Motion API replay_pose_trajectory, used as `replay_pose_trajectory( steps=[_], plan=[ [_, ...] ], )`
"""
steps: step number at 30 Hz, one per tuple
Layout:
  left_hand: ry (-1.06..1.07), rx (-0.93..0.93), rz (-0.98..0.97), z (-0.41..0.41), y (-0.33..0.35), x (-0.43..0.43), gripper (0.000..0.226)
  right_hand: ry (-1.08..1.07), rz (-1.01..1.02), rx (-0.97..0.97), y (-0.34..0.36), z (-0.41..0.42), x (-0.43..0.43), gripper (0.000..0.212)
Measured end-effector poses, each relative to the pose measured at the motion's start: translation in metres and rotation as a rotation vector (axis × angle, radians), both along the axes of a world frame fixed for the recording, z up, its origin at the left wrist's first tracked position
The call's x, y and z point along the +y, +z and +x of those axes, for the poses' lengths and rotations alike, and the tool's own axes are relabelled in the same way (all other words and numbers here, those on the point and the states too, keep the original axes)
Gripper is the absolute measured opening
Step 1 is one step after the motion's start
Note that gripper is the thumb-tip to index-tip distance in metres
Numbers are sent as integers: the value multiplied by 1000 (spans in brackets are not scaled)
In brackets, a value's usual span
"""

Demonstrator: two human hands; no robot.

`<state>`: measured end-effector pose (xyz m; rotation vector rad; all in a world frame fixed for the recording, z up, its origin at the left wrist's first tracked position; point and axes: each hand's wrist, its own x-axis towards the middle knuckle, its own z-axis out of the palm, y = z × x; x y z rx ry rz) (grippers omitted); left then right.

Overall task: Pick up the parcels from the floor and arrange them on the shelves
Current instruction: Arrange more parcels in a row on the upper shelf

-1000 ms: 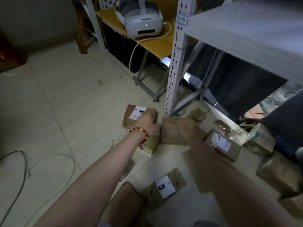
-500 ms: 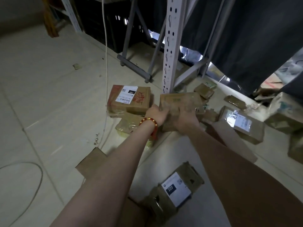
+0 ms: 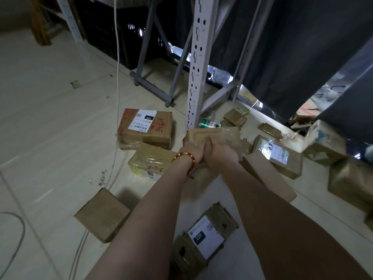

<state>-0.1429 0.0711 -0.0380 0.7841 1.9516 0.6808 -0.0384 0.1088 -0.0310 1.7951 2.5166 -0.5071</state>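
Head: hands [image 3: 193, 152] [image 3: 220, 150] on near parcel [image 3: 224, 133] edge

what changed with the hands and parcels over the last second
The left hand moved from the labelled box over to the brown parcel, joining the right hand; both now grip it and have raised it in front of the shelf post. The labelled box and the 220 parcel stayed on the floor.

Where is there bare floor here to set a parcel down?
Bare pale tiled floor lies left of the white hanging cable, beyond the plain brown cardboard box. Right of the white perforated shelf post, brown parcels crowd the floor.
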Motion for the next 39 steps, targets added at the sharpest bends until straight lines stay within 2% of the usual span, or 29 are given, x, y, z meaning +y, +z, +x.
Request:
replay_pose_trajectory(
  steps=[2,6,9,12,15,17,19,21,24,26,29,31,35,37,39],
  plan=[
    [13,-5,-31,-2,3,-3,94,10,-50,6,0,2,2,41],
    [48,-149,-160,-10,8,-6,102,66,-154,10,-3,11,7,31],
    [13,-225,-208,-17,10,-7,108,-19,-151,49,4,15,8,29],
    [-103,-269,-276,-24,12,-11,110,-172,-63,51,6,18,7,38],
    [-118,-228,-347,-23,14,-11,113,-260,-33,43,3,17,5,43],
    [-40,-79,-262,-16,13,-7,99,-272,-44,35,4,15,5,44],
    [-23,98,-146,-10,9,-4,85,-280,-55,26,5,13,4,51],
    [-102,159,-74,-8,3,0,79,-325,-111,69,4,9,2,64],
    [-181,148,-38,-8,-3,3,77,-468,-242,152,1,4,1,97],
    [-208,47,-74,-8,-2,1,78,-552,-276,176,0,6,3,108],
    [-307,-173,-219,-8,1,-5,81,-670,-279,152,-1,11,8,118],
    [-367,-217,-267,-7,2,-7,82,-740,-284,100,-5,10,12,117],
    [-329,-129,-175,0,5,-5,61,-722,-297,0,-15,6,9,133],
    [-308,-41,-103,2,2,-3,44,-673,-300,14,-15,7,5,136],
    [-277,46,-60,2,-2,-1,38,-650,-312,44,-13,9,1,138]
  ],
)
